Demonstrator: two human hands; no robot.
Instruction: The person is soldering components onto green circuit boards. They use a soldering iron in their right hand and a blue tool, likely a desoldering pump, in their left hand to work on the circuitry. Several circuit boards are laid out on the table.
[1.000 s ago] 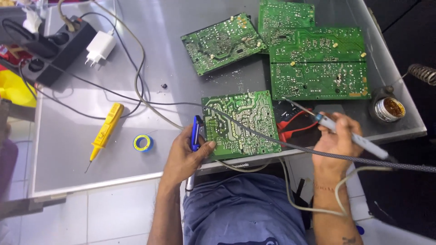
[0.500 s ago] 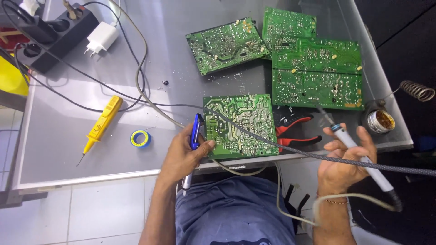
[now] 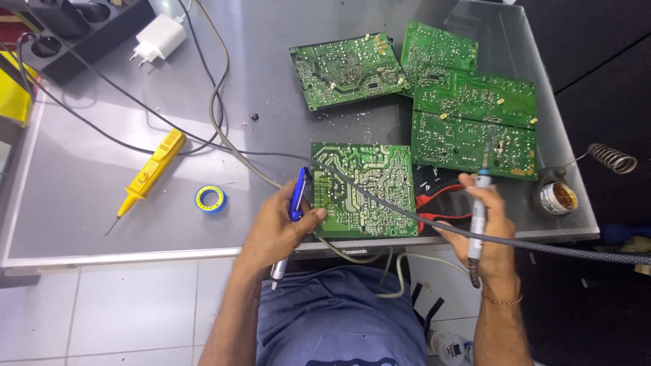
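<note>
A green circuit board (image 3: 364, 188) lies solder side up at the near edge of the grey metal table (image 3: 81, 196). My left hand (image 3: 277, 227) grips a blue and silver pen-shaped tool (image 3: 292, 210) and rests its thumb on the board's left edge. My right hand (image 3: 485, 234) holds a soldering iron (image 3: 479, 210) upright, tip pointing away from me, just right of the board. A braided cable (image 3: 434, 224) runs diagonally across the board toward the right.
Three more green boards (image 3: 346, 71) (image 3: 472, 91) (image 3: 471, 144) lie beyond. Red-handled pliers (image 3: 441, 201) sit beside the near board. A solder tin (image 3: 556, 198) with coil stand (image 3: 614, 158) is at right. A yellow tester screwdriver (image 3: 148, 173), blue solder roll (image 3: 210, 198), white charger (image 3: 157, 39), black power strip (image 3: 88, 27) are at left.
My right hand has turned the soldering iron from slanting across to upright and drawn in closer to the board. The view has shifted slightly; my left hand stays on the board's edge.
</note>
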